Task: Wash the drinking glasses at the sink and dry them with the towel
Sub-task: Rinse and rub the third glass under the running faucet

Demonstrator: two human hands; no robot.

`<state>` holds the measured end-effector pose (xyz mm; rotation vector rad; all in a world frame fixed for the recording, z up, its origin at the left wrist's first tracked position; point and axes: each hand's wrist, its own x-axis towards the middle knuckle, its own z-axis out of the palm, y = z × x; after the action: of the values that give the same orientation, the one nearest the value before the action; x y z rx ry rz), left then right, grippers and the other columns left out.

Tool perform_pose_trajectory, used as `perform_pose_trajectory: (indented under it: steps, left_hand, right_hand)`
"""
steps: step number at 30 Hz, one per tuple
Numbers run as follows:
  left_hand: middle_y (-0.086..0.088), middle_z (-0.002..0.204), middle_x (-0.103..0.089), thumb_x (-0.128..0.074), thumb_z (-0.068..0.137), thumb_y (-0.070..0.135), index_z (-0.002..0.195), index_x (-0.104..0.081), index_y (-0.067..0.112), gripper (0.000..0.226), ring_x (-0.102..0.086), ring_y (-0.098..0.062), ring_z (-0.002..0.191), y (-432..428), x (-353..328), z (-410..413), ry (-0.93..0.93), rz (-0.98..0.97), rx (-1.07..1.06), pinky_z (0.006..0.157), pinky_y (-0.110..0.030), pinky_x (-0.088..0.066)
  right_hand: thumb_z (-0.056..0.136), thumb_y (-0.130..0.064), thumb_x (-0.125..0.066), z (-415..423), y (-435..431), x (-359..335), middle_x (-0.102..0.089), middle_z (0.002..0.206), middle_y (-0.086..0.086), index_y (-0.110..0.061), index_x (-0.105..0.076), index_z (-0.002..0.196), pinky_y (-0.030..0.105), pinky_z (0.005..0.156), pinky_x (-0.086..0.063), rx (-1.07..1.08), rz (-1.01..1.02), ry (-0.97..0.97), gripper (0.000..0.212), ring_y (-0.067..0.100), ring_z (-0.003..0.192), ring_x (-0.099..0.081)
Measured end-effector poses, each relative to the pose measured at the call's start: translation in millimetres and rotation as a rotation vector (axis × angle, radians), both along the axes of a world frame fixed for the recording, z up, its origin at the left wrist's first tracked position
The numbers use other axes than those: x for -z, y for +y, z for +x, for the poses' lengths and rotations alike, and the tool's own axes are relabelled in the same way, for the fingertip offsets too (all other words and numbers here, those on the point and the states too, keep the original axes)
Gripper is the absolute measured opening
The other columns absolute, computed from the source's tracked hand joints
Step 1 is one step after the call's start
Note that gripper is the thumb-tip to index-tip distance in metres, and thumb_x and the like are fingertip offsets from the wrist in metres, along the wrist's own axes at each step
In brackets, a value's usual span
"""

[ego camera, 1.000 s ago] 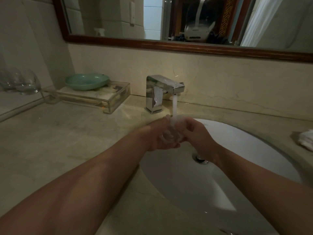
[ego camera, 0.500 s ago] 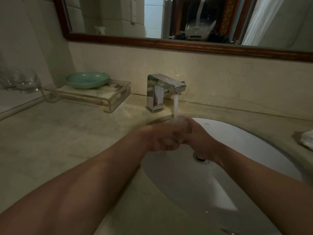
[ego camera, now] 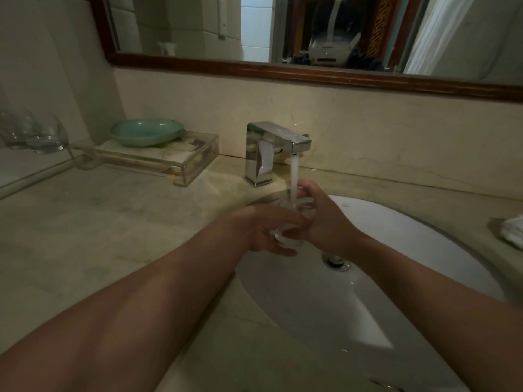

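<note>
A clear drinking glass (ego camera: 294, 219) is held between both hands under the running water from the chrome faucet (ego camera: 268, 151), above the white sink basin (ego camera: 396, 250). My left hand (ego camera: 263, 230) grips the glass from the left and below, fingers curled round it. My right hand (ego camera: 325, 219) grips it from the right, thumb near the rim. The glass is mostly hidden by fingers and water. More clear glasses (ego camera: 36, 134) stand at the far left edge. A white towel (ego camera: 513, 232) lies on the counter at the right edge.
A teal dish (ego camera: 145, 131) sits on a clear acrylic tray (ego camera: 169, 159) left of the faucet. A wood-framed mirror (ego camera: 283, 69) runs along the wall. The marble counter (ego camera: 99, 236) spreads to the left of the basin. The drain (ego camera: 338, 263) lies below my hands.
Both hands have shifted slightly right and up under the stream, turning the glass; the right hand's thumb now sits higher by the rim.
</note>
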<state>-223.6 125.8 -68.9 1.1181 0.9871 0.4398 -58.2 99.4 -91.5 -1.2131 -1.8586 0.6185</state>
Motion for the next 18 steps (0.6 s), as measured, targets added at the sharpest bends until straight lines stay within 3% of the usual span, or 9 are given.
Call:
perform_pose_trajectory:
  steps: [5,7,10,12,14,17,18]
  left_hand:
    - [-0.011,0.103,-0.073,-0.077,0.089,0.007,0.104,-0.071,0.015,0.018,-0.069,-0.031,0.092,-1,2,0,0.031,0.033,-0.043,0.091,-0.051,-0.06]
    - [-0.01,0.106,-0.073,-0.082,0.086,0.015,0.11,-0.072,0.016,0.026,-0.072,-0.027,0.089,1,3,1,0.076,0.042,-0.064,0.089,-0.048,-0.061]
    - [-0.004,0.089,-0.071,-0.084,0.085,0.024,0.119,-0.067,0.014,0.039,-0.07,-0.016,0.065,4,3,3,0.079,0.025,-0.059,0.081,-0.041,-0.061]
    - [-0.002,0.08,-0.065,-0.084,0.084,0.02,0.115,-0.064,0.017,0.037,-0.062,-0.011,0.046,5,2,3,0.074,0.027,-0.026,0.069,-0.037,-0.057]
    - [-0.004,0.085,-0.063,-0.085,0.082,0.014,0.112,-0.064,0.018,0.037,-0.064,-0.013,0.053,5,2,3,0.055,0.022,-0.028,0.07,-0.04,-0.059]
    - [-0.011,0.095,-0.061,-0.086,0.079,0.014,0.12,-0.054,0.021,0.052,-0.067,-0.021,0.069,5,1,5,0.081,0.037,0.03,0.071,-0.037,-0.062]
    - [-0.011,0.103,-0.062,-0.083,0.083,0.017,0.125,-0.05,0.022,0.054,-0.07,-0.023,0.078,7,2,6,0.138,0.082,0.059,0.07,-0.036,-0.062]
  right_hand:
    - [0.063,-0.028,-0.092,-4,-2,3,-0.055,0.136,-0.002,-0.026,-0.032,0.151,0.034,0.092,-0.057,-0.085,-0.092,-0.028,0.106,0.016,0.119,-0.062]
    - [0.069,-0.017,-0.083,1,-1,-2,-0.051,0.138,-0.001,-0.024,-0.029,0.153,0.029,0.085,-0.057,-0.078,-0.146,0.001,0.101,0.015,0.12,-0.057]
    - [0.075,-0.009,-0.062,8,6,-11,-0.055,0.132,0.006,-0.017,-0.039,0.149,0.024,0.074,-0.054,0.011,-0.202,0.253,0.078,0.018,0.112,-0.057]
    - [0.088,-0.006,-0.062,9,17,-18,-0.057,0.134,0.005,-0.016,-0.042,0.147,0.037,0.091,-0.057,0.113,-0.211,0.442,0.063,0.022,0.117,-0.061]
    - [0.097,-0.002,-0.055,6,33,-27,-0.051,0.142,0.003,-0.017,-0.038,0.151,0.045,0.099,-0.056,0.203,-0.21,0.54,0.058,0.024,0.122,-0.059]
    - [0.104,-0.002,-0.043,-6,58,-49,-0.038,0.155,0.001,-0.023,-0.025,0.158,0.033,0.08,-0.058,0.238,-0.26,0.604,0.06,0.026,0.13,-0.051]
    - [0.104,-0.004,-0.041,-12,63,-56,-0.042,0.153,0.002,-0.025,-0.03,0.156,0.033,0.075,-0.057,0.222,-0.26,0.58,0.057,0.028,0.129,-0.052]
